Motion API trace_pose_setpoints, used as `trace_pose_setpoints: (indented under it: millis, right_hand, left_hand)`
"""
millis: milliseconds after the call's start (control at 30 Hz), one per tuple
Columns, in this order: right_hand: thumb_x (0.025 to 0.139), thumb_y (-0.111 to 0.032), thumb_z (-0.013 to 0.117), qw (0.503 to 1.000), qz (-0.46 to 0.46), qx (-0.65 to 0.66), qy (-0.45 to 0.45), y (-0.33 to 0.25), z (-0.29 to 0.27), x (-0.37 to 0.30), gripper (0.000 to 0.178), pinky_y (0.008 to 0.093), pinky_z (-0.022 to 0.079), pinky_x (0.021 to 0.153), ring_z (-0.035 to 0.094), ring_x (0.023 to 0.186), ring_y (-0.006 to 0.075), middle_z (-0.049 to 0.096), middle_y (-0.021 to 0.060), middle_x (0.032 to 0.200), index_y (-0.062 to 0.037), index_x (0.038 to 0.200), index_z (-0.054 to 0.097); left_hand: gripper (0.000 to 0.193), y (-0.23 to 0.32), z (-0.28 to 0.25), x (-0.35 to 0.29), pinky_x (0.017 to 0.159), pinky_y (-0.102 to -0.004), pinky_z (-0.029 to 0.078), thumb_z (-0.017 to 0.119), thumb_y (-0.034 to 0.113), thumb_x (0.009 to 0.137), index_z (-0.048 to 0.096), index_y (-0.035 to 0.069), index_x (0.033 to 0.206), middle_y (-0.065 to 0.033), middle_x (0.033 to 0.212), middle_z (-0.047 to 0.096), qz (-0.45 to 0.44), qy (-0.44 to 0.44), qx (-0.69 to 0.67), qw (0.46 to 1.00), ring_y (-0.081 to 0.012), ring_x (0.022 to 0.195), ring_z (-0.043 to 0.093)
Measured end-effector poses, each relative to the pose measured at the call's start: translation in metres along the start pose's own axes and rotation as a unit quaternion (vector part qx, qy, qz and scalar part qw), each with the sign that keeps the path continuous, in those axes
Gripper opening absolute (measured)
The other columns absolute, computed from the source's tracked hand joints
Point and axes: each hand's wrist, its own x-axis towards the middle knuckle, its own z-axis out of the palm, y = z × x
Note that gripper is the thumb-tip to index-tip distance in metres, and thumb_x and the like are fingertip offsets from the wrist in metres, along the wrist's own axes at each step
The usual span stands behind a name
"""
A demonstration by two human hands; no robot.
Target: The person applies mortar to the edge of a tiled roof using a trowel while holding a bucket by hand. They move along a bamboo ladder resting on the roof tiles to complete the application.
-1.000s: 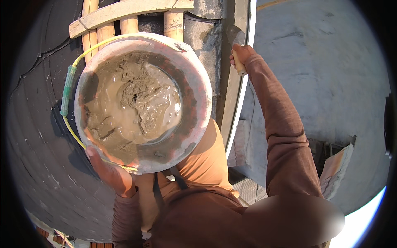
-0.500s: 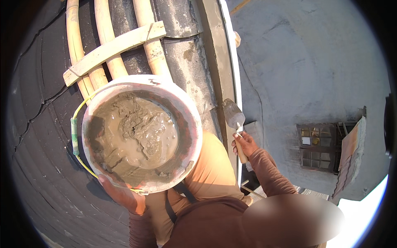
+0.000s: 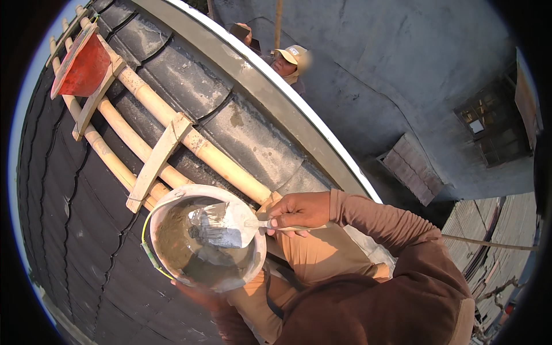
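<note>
Our right hand (image 3: 302,210) is gripping a silvery metal trowel (image 3: 240,224) over the right rim of a pale round bucket (image 3: 261,248). Wet brown mortar (image 3: 175,244) is remaining inside; the grey roof-edge strip (image 3: 244,75) is looking coated. The bucket is partly hiding our left hand (image 3: 199,295); we cannot tell its grip.

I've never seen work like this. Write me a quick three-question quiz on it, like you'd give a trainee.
1. What does the right hand hold?
a) a hammer
b) a trowel
c) a paint roller

2. True or false: the left hand is at the side of the pale bucket, which contains a wet, muddy-looking mix.

3. Fill in the blank: the long poles lying on the dark tiled roof are made of ____.

Key: 1. b; 2. true; 3. bamboo.
</note>
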Motion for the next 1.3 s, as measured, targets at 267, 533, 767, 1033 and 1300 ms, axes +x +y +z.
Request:
trace_pose_setpoints:
  millis: [267, 533, 767, 1033, 1300]
  right_hand:
    - [0.103, -0.031, 0.047, 0.991, 0.066, -0.107, -0.034, -0.07, -0.046, 0.03, 0.038, 0.0251, 0.047, 0.052, 0.056, 0.057, 0.0083, 0.06, 0.0023, 0.07, 0.0007, 0.106, 0.068]
    - [0.102, -0.035, 0.051, 0.961, 0.167, -0.22, 0.004, -0.042, -0.067, 0.004, 0.038, 0.0276, 0.049, 0.054, 0.055, 0.055, 0.0108, 0.058, 0.0, 0.066, -0.0012, 0.102, 0.069]
    - [0.097, -0.032, 0.056, 0.907, 0.068, -0.39, 0.143, -0.043, -0.075, -0.073, 0.035, 0.0406, 0.052, 0.068, 0.064, 0.068, 0.0304, 0.062, 0.0169, 0.072, 0.0014, 0.1, 0.067]
    - [0.089, -0.019, 0.065, 0.759, -0.166, -0.509, 0.37, 0.063, -0.028, -0.02, 0.021, 0.0446, 0.049, 0.078, 0.059, 0.091, 0.0315, 0.055, 0.0094, 0.096, -0.0109, 0.108, 0.06]
    - [0.096, -0.026, 0.059, 0.818, 0.05, -0.251, 0.515, 0.171, -0.022, -0.066, 0.019, 0.0443, 0.051, 0.077, 0.063, 0.083, 0.0345, 0.062, 0.0133, 0.087, -0.0087, 0.104, 0.061]
  left_hand:
    - [0.078, 0.009, 0.013, -0.005, 0.09, -0.0285, 0.046, 0.036, 0.064, 0.101, 0.039, 0.001, 0.146, -0.0118, 0.132, 0.049, 0.015, 0.053, 0.013, 0.998, -0.0194, 0.106, 0.051]
    - [0.07, 0.014, 0.033, -0.022, 0.104, -0.0377, 0.044, 0.035, 0.058, 0.104, 0.036, 0.004, 0.149, -0.0125, 0.144, 0.043, -0.016, -0.018, -0.111, 0.994, -0.0245, 0.126, 0.048]
    - [0.073, 0.013, 0.031, -0.023, 0.106, -0.04, 0.042, 0.036, 0.059, 0.103, 0.034, 0.004, 0.15, -0.0137, 0.146, 0.043, -0.011, -0.039, -0.123, 0.992, -0.0262, 0.129, 0.046]
    - [0.068, 0.017, 0.033, -0.026, 0.114, -0.0445, 0.036, 0.03, 0.054, 0.106, 0.026, 0.006, 0.154, -0.0148, 0.155, 0.033, -0.06, -0.127, -0.154, 0.978, -0.0298, 0.138, 0.039]
    - [0.072, 0.006, 0.009, -0.013, 0.115, -0.0468, 0.035, 0.027, 0.057, 0.105, 0.026, 0.005, 0.155, -0.016, 0.158, 0.029, 0.008, -0.103, -0.017, 0.995, -0.0319, 0.141, 0.036]
